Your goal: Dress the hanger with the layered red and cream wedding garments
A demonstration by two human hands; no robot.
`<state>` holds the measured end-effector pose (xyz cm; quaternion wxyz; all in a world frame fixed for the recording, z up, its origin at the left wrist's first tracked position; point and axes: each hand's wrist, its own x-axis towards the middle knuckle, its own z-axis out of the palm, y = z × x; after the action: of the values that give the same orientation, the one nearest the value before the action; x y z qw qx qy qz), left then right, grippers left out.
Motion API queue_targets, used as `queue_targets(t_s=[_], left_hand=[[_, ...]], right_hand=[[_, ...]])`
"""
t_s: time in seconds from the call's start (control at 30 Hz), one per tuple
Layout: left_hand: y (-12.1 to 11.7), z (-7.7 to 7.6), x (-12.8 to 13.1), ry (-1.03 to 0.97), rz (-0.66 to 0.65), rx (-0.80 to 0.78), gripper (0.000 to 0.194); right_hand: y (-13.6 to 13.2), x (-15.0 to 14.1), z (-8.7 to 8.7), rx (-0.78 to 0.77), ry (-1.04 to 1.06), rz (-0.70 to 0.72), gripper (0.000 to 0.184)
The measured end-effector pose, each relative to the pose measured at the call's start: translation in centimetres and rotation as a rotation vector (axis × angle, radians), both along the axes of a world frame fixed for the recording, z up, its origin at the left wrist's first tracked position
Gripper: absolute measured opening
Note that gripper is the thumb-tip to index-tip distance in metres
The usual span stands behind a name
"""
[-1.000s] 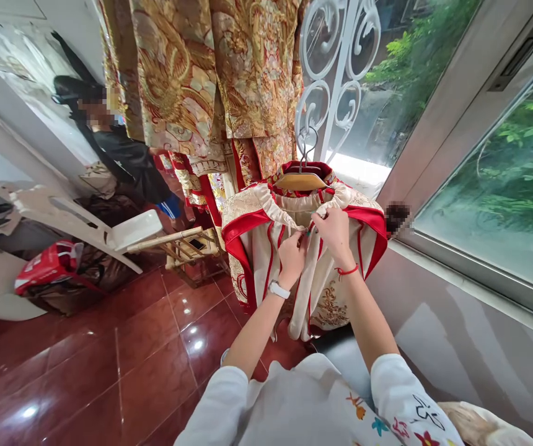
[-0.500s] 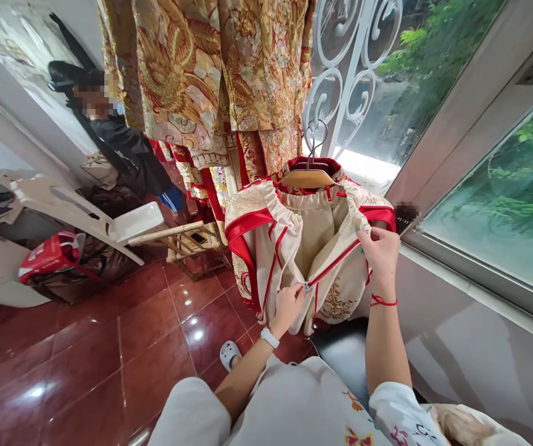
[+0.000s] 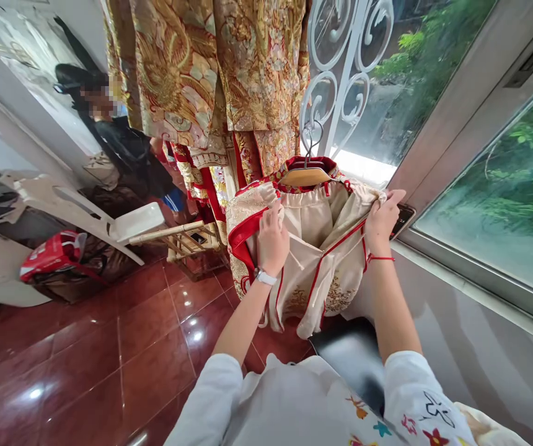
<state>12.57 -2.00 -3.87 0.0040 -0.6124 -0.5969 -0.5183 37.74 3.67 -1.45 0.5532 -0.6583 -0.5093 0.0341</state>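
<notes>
A cream garment (image 3: pixel 310 214) with a gathered waistband, red piping and gold embroidery is spread in front of me; whether it is a skirt or trousers I cannot tell. My left hand (image 3: pixel 273 243) is closed on the left part of its waistband. On the other side, my right hand (image 3: pixel 380 222) grips the waistband's right end, close to the window sill. Thin cream ties (image 3: pixel 306 243) dangle between my hands. Right behind, a wooden hanger (image 3: pixel 307 177) bears a red-trimmed cream jacket (image 3: pixel 243 226), partly covered by the garment.
Gold embroidered garments (image 3: pixel 178 74) hang at the back beside a white scrolled grille (image 3: pixel 341 80). At the left are a bamboo stand (image 3: pixel 192 238), a white chair (image 3: pixel 136 222), a red bag (image 3: pixel 55 254) and a person in dark clothes (image 3: pixel 124 145). A black seat (image 3: pixel 352 353) stands below my hands.
My left hand has moved up from the lower front edge to the left part of the waistband. My right hand has shifted slightly up and right, and the waist is spread wider.
</notes>
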Motion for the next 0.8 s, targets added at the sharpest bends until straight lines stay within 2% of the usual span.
queue_targets(t_s=[0.1, 0.2, 0.3, 0.4, 0.5, 0.57, 0.67, 0.73, 0.8], left_hand=[[-1.1, 1.9, -2.1, -0.144, -0.006, 0.103, 0.050], [-1.5, 3.7, -3.0, -0.362, -0.126, 0.111, 0.045], [-1.2, 4.5, -3.7, -0.642, -0.318, 0.025, 0.036], [-1.0, 4.8, -4.9, -0.841, -0.441, -0.041, 0.029], [-1.1, 5.5, -6.5, -0.848, -0.459, -0.065, 0.023], [-1.4, 6.0, -7.2, -0.813, -0.463, -0.071, 0.021], [-1.8, 6.4, -7.5, -0.799, -0.483, -0.073, 0.023], [-2.0, 6.4, -7.2, -0.812, -0.503, -0.091, 0.024], [-2.1, 6.3, -6.8, -0.828, -0.518, -0.113, 0.025]], right_hand=[[2.6, 3.2, 1.8, -0.043, 0.105, -0.062, 0.026], [3.7, 5.1, 1.7, -0.142, 0.183, 0.126, 0.019], [2.9, 5.6, -1.2, -0.282, 0.303, 0.332, 0.003], [0.6, 4.9, -5.5, -0.326, 0.542, 0.482, 0.024], [-1.7, 3.9, -8.9, -0.313, 0.681, 0.550, 0.035], [-2.8, 3.6, -10.0, -0.309, 0.688, 0.566, 0.039], [-3.3, 3.8, -9.3, -0.304, 0.670, 0.547, 0.036], [-3.0, 4.4, -7.3, -0.264, 0.669, 0.518, 0.032], [-2.4, 4.9, -4.6, -0.224, 0.660, 0.477, 0.036]])
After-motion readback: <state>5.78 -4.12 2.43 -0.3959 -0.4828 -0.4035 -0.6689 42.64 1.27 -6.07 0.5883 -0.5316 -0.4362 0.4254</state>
